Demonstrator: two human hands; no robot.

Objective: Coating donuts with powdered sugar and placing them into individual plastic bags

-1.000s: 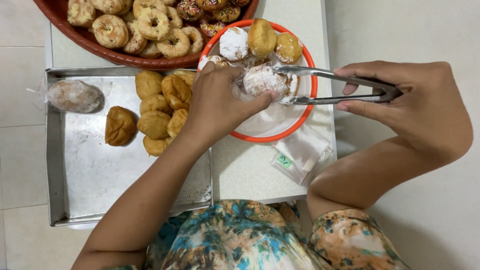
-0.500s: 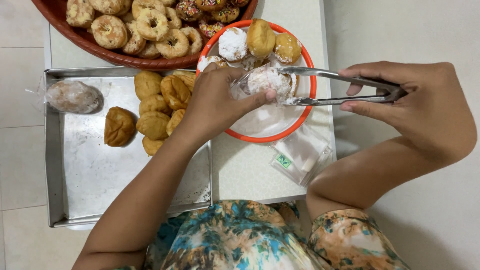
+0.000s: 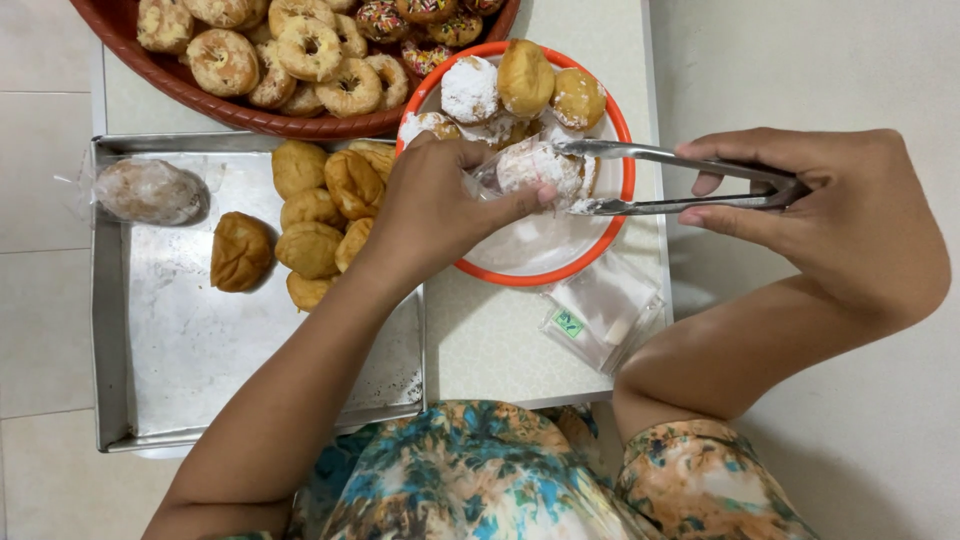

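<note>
Red basket (image 3: pixel 200 95) cut off at top edge — left hand (image 3: pixel 440 205) hides part of sugared doughnut (image 3: pixel 540 168).

I see a white plate with an orange-red rim (image 3: pixel 622 190); on it lie doughnuts dusted white with sugar (image 3: pixel 470 88) beside plain golden-brown ones (image 3: pixel 525 75). The tongs (image 3: pixel 680 180) are silver-grey metal and grip a white-powdered doughnut (image 3: pixel 540 165). The tray (image 3: pixel 180 350) is dull silver, flecked with pale crumbs, and carries golden-brown buns (image 3: pixel 310 215). The basket (image 3: pixel 230 105) is reddish-brown; its ring doughnuts (image 3: pixel 305 45) are tan with pale glaze, a few dark with multicoloured sprinkles (image 3: pixel 385 18). The tabletop (image 3: pixel 480 340) is off-white. My garment (image 3: pixel 480 480) shows a teal, orange and cream floral print.
</note>
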